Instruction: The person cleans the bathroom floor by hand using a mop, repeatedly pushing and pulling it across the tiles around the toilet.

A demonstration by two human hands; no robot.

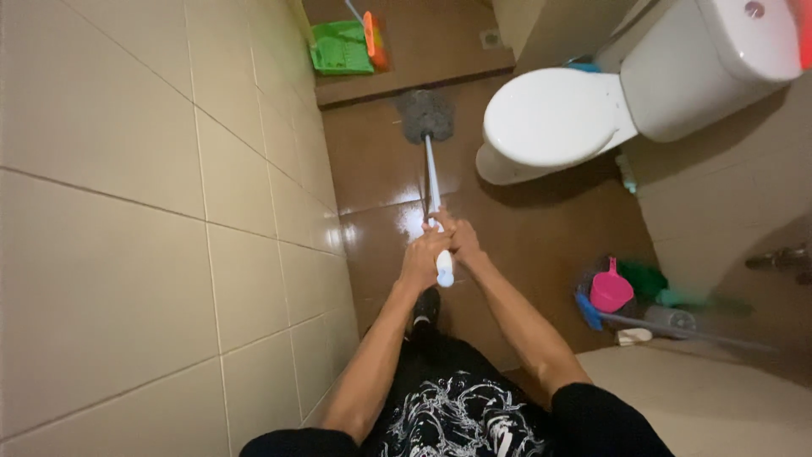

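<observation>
Hands, L (420, 258) & R (459, 239), clasped round mop handle (432, 182), arms outstretched.

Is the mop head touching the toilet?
Apart. The head view shows the grey mop head on the brown floor, with a strip of bare floor between it and the white toilet.

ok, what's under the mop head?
Wet brown floor tile shows around the grey mop head. The patch directly beneath is covered, so unseen.
</observation>
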